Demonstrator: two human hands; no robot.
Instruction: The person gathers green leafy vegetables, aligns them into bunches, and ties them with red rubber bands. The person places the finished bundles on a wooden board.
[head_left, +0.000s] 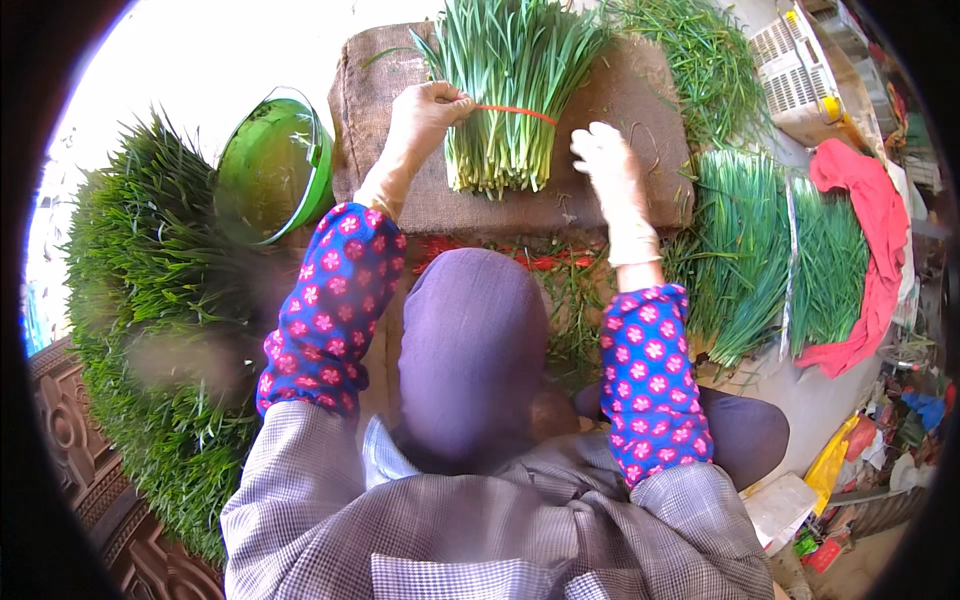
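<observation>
A thick bundle of green garlic chives (510, 67) lies on a burlap-covered block (390, 157), its pale cut ends towards me. Around its lower part runs an orange-red tie (517, 111). My left hand (435, 112), in a thin pale glove, pinches the tie at the bundle's left side between thumb and fingers. My right hand (606, 154), gloved too, is off the bundle to its right, above the burlap, with fingers apart and slightly blurred; nothing shows in it.
A green bucket (270, 165) stands left of the block, beside a big heap of chives (172, 315). Loose leaves (697, 67) lie at the upper right. More chives (739, 240) lie to the right, near a red cloth (881, 247) and a white plastic crate (787, 67).
</observation>
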